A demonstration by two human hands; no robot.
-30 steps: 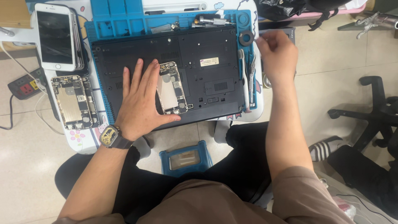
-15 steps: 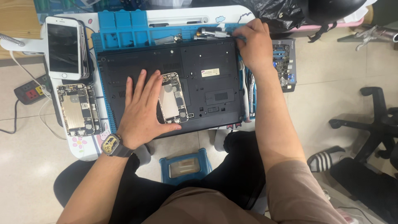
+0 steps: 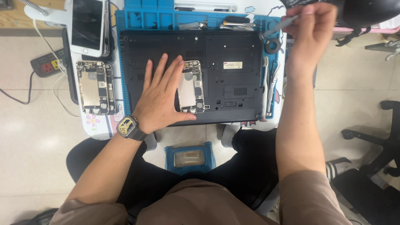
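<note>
The left hand (image 3: pixel 160 98) lies flat, fingers spread, on the matte black laptop (image 3: pixel 193 77), which lies underside up on a blue mat (image 3: pixel 146 14), seemingly steadying it beside an opened phone (image 3: pixel 191 86) (bare metal and circuitry). Over the mat's far right corner, the right hand (image 3: pixel 310 35) pinches a thin grey tool (image 3: pixel 285 23).

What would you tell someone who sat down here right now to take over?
Left hand: flat, fingers spread, on the upturned black laptop, beside an opened phone body lying on it.
Right hand: raised over the table's far right corner, pinching a thin grey tool.
Nearby: a second opened phone body and a white phone lie left of the laptop; more tools sit on the blue mat.
Done: both phone bodies are open.
Left: the laptop's bottom cover is still on.
</note>
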